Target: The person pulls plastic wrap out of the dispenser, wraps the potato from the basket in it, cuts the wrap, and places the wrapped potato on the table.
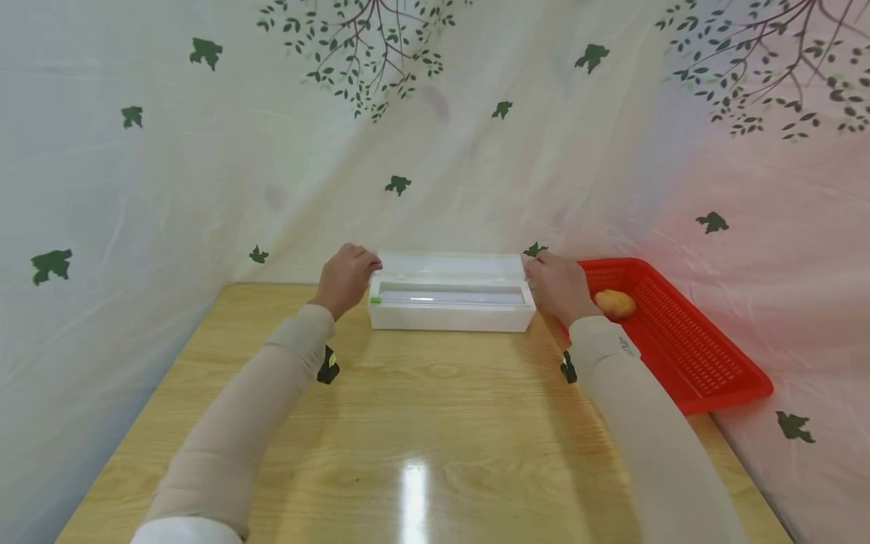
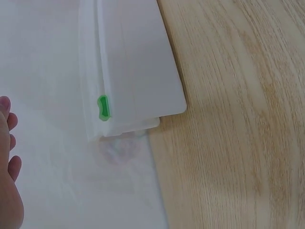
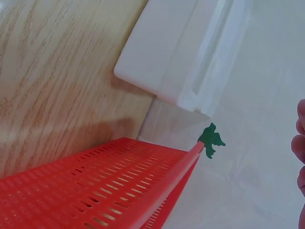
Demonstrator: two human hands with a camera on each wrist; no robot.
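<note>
Nearest the camera, two forearms in beige sleeves (image 1: 258, 408) stretch forward over the pale wooden bench (image 1: 421, 423), whose glossy top catches a streak of light. A small black strap shows at each wrist.

Further on, at the far edge of the bench, lies a long white plastic-wrap dispenser box (image 1: 451, 301), set lengthwise across the view and resting flat on the wood. Its top has a shallow slot running along it, and a small green tab (image 2: 103, 107) sits at its left end, plain in the left wrist view.

The left hand (image 1: 348, 276) is at the left end of the box, fingers curled, the knuckles up against the end; whether the fingers actually grip the box or only lie against it cannot be told. The right hand (image 1: 559, 285) is at the right end, fingers likewise bent toward the box corner, and its contact is just as unclear. In both wrist views only fingertips show at the frame edge, apart from the box.

Just right of the right hand stands a red slotted plastic tray (image 1: 686, 355), its near corner close beside the box end. A yellowish potato (image 1: 615, 303) lies in the tray's far left part.

Behind everything hangs a white cloth backdrop (image 1: 204, 174) printed with green leaves and branches.
</note>
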